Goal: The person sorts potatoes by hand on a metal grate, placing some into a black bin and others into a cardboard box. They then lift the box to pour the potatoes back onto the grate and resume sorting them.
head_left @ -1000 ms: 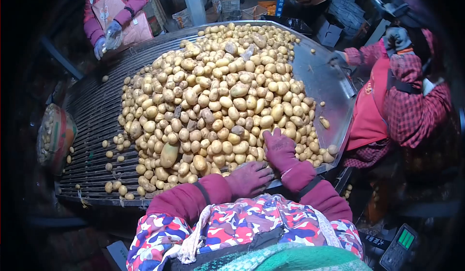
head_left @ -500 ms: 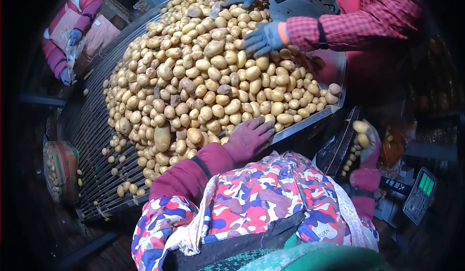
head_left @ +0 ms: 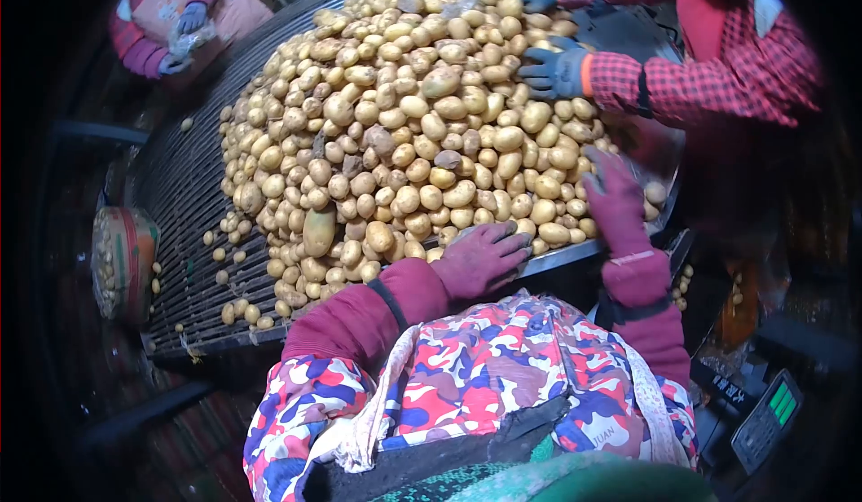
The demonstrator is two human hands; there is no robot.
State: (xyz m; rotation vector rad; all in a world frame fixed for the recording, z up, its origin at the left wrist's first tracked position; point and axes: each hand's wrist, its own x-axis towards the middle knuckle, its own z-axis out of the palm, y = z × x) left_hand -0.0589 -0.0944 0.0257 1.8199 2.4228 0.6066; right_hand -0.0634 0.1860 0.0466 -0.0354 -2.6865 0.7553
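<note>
A large heap of potatoes (head_left: 404, 143) covers the slatted sorting table. My left hand (head_left: 482, 259), in a dusty maroon glove, lies on the near edge of the heap, fingers stretched out and nothing gripped. Gloved the same way, my right hand (head_left: 618, 195) is at the right side of the heap, beside the potatoes there. Its fingers are extended, with no potato seen in them; the palm is hidden.
A metal rim (head_left: 561, 258) edges the table (head_left: 171, 224). Across it a co-worker's grey-gloved hand (head_left: 555, 69) touches the potatoes. Another person (head_left: 184, 17) handles a plastic bag. A filled sack (head_left: 124, 264) stands left, a scale display (head_left: 768, 419) right.
My right hand held potatoes above the crate at the right; it has moved up and left to the heap, without them. My left hand stays. The camera view has shifted slightly.
</note>
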